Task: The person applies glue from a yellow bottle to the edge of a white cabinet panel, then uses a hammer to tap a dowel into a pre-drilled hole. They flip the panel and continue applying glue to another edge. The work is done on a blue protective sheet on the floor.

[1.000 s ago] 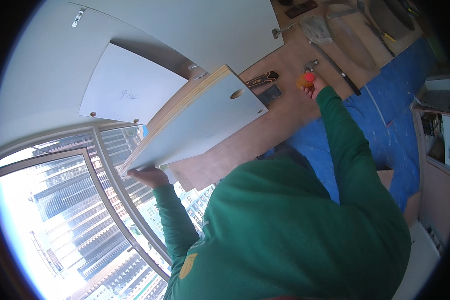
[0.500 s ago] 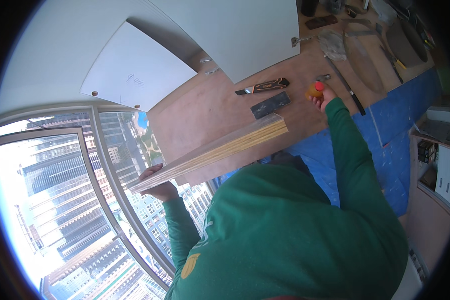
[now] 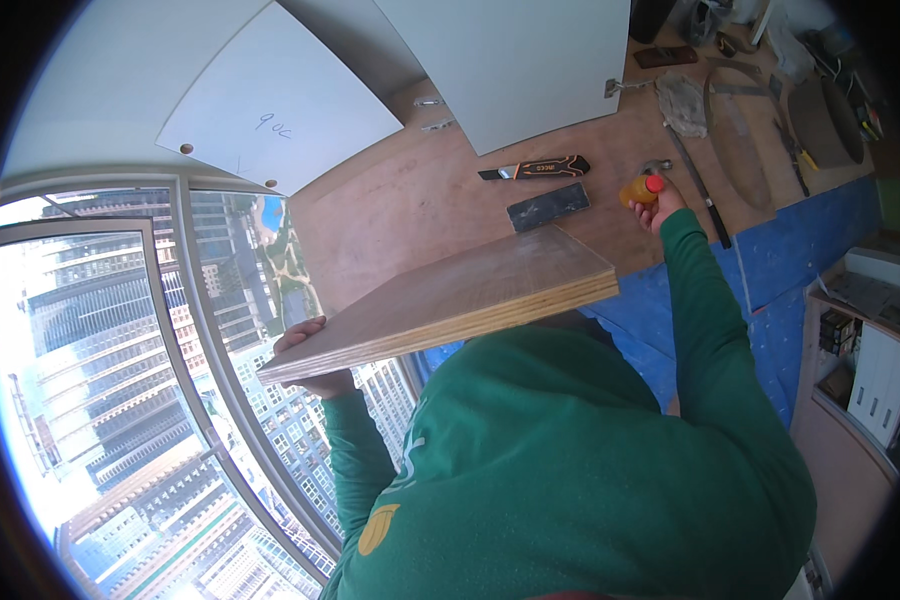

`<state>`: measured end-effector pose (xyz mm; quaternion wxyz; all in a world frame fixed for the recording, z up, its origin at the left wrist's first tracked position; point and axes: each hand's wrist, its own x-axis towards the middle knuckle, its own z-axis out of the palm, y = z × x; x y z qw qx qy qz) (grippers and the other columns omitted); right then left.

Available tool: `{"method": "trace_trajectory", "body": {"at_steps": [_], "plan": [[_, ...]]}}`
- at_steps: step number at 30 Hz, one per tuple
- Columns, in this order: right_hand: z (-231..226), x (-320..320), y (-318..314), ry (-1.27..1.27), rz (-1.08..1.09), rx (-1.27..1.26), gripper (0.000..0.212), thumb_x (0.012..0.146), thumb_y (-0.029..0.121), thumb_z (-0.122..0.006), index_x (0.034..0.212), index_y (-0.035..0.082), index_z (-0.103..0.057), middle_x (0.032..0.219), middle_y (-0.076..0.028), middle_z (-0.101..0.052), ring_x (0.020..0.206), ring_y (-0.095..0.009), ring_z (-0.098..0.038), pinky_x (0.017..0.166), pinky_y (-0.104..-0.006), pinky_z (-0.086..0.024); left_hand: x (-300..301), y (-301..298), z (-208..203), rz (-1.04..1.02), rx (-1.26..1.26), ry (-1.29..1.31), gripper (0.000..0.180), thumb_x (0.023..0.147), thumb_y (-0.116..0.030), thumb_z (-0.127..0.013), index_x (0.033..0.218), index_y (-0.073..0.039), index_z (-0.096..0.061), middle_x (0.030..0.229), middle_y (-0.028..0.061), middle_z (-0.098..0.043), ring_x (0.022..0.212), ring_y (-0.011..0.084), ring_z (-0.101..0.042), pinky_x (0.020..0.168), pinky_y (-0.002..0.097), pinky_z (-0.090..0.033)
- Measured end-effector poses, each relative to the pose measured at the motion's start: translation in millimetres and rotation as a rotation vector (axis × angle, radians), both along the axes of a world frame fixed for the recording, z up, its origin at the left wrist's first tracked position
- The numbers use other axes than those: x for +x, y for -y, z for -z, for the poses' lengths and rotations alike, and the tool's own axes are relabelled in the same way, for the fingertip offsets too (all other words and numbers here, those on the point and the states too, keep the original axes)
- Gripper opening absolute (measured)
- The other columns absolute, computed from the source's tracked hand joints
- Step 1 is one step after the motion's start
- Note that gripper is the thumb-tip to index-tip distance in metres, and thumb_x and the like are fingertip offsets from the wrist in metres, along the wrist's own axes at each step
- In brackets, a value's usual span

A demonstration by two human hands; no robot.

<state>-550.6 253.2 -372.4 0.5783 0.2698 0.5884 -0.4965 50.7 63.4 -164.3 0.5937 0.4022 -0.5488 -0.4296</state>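
Observation:
A thick layered plywood board [image 3: 470, 290] slants across in front of me, its pale striped edge facing my body. My left hand [image 3: 315, 365] grips its left end, with fingers over the top and the palm beneath. My right hand [image 3: 658, 210], off the board's right end, is closed round a small amber bottle [image 3: 637, 191] with a red cap. Just beyond the bottle shows a metal claw hammer head [image 3: 656, 165]; its handle is hidden. A black and orange utility knife [image 3: 537, 168] and a dark rectangular block [image 3: 549, 207] lie beyond the board.
The wooden worktop [image 3: 370, 230] carries a long bar with a black handle [image 3: 705, 190], a crumpled plastic bag [image 3: 681, 103] and a grey round tub [image 3: 825, 120]. White panels [image 3: 280, 100] stand at the back. A tall window [image 3: 80, 370] is on the left, blue sheeting [image 3: 820, 225] on the right.
The board has tilted, so more of its broad upper face shows, and its right end sits lower in view. My right hand still holds the bottle. The view has shifted slightly.

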Motion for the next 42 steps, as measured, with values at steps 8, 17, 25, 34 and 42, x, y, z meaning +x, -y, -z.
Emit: {"method": "trace_trajectory", "body": {"at_steps": [8, 17, 25, 34, 42], "plan": [[30, 0, -27, -0.210, -0.004, 0.248, 0.058, 0.101, 0.062, -0.041, 0.120, 0.014, -0.068, 0.081, -0.011, -0.071, 0.061, -0.017, -0.065, 0.047, -0.0289, -0.044, -1, 5, 0, 0.016, -0.001, 0.012, 0.071, 0.104, -0.075, -0.028, 0.103, -0.009, -0.054, 0.095, 0.0144, -0.066, 0.093, 0.0312, -0.068, 0.092, 0.0490, -0.057], [45, 116, -16, -1.213, -1.047, -0.190, 0.057, 0.095, 0.012, -0.064, 0.151, 0.017, -0.052, 0.121, -0.023, -0.071, 0.104, -0.037, -0.072, 0.094, -0.0428, -0.056, 5, 0, 1, 0.022, -0.014, 0.018, 0.073, 0.103, -0.077, -0.027, 0.103, -0.009, -0.054, 0.095, 0.0150, -0.066, 0.095, 0.0319, -0.069, 0.092, 0.0496, -0.057], [73, 116, 52, -1.254, -1.316, -0.062, 0.079, 0.095, 0.021, -0.072, 0.164, 0.030, -0.035, 0.127, -0.024, -0.068, 0.113, -0.043, -0.068, 0.095, -0.0497, -0.055, 9, -5, -2, 0.026, 0.007, 0.053, 0.074, 0.101, -0.080, -0.030, 0.105, -0.010, -0.054, 0.097, 0.0167, -0.068, 0.099, 0.0344, -0.070, 0.094, 0.0507, -0.056], [48, 109, 82, -1.185, -1.393, 0.225, 0.074, 0.102, 0.036, -0.064, 0.165, 0.024, -0.027, 0.123, -0.024, -0.071, 0.111, -0.042, -0.070, 0.096, -0.0526, -0.055, 8, -15, -3, -0.071, 0.089, 0.096, 0.096, 0.086, -0.096, -0.023, 0.106, -0.007, -0.051, 0.101, 0.0153, -0.065, 0.099, 0.0330, -0.069, 0.099, 0.0522, -0.055], [86, 93, 86, -1.231, -0.982, 0.260, 0.068, 0.099, 0.030, -0.061, 0.162, 0.022, -0.037, 0.127, -0.021, -0.071, 0.118, -0.040, -0.068, 0.100, -0.0491, -0.054, 1, 1, -8, -0.055, 0.085, 0.132, 0.093, 0.091, -0.092, -0.017, 0.106, -0.007, -0.051, 0.097, 0.0149, -0.067, 0.098, 0.0309, -0.069, 0.096, 0.0478, -0.054]]}}
